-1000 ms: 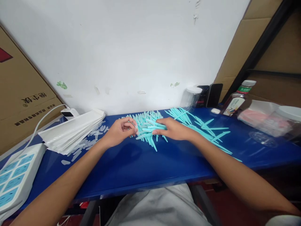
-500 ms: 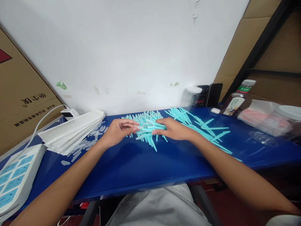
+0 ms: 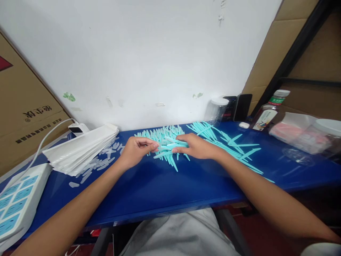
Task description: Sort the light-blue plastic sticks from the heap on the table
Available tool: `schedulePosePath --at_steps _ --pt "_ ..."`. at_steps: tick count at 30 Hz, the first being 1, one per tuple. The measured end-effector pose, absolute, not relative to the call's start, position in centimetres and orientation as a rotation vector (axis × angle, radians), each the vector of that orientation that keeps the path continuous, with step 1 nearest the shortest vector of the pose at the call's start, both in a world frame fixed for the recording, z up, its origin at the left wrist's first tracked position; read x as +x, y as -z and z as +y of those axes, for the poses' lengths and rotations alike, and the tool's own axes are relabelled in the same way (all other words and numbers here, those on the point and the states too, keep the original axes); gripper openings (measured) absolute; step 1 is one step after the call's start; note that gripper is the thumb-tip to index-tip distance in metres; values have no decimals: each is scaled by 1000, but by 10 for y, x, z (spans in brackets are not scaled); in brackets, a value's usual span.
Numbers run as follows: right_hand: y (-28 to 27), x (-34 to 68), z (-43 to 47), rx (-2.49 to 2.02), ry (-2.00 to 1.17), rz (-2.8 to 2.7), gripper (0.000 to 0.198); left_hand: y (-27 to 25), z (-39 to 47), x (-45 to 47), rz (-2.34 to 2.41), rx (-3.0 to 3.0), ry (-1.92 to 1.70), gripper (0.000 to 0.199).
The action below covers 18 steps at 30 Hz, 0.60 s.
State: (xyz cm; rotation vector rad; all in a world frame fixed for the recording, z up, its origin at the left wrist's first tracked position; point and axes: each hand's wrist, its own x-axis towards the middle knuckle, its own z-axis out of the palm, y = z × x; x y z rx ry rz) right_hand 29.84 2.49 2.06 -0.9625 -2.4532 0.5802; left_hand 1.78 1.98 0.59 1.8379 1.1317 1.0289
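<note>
My right hand [image 3: 193,145] is closed around a bunch of turquoise eyebrow razors [image 3: 170,145], slim plastic sticks whose ends point left. Thumb and forefinger of my left hand [image 3: 140,149] pinch at the left end of this bunch. A small translucent cap seems to be between them, mostly hidden by the fingertips. Under and behind both hands lies a pile of razors with paler, capped-looking ends [image 3: 157,133]. More turquoise razors [image 3: 237,149] lie loosely heaped to the right. Loose translucent caps [image 3: 93,165] are scattered left of my left hand.
White packaging sleeves [image 3: 82,149] are fanned out on the blue table [image 3: 160,192]. A power strip [image 3: 23,199] sits at the left edge. A lidded jar [image 3: 217,110], a phone [image 3: 243,107], a bottle [image 3: 269,112] and a bag with pink contents [image 3: 298,133] stand at the right.
My left fingers have curled together into a tighter pinch at the razors' left ends. My right hand with its bunch has hardly moved.
</note>
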Motion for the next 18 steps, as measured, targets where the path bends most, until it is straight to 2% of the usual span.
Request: schedulePosePath --at_steps 12,18 --pt "-20 300 27 -964 -529 -2441 50 -9 14 24 1208 1701 -1208 36" --pt "-19 300 26 -953 -528 -2442 50 -5 16 25 1178 1652 -1185 34"
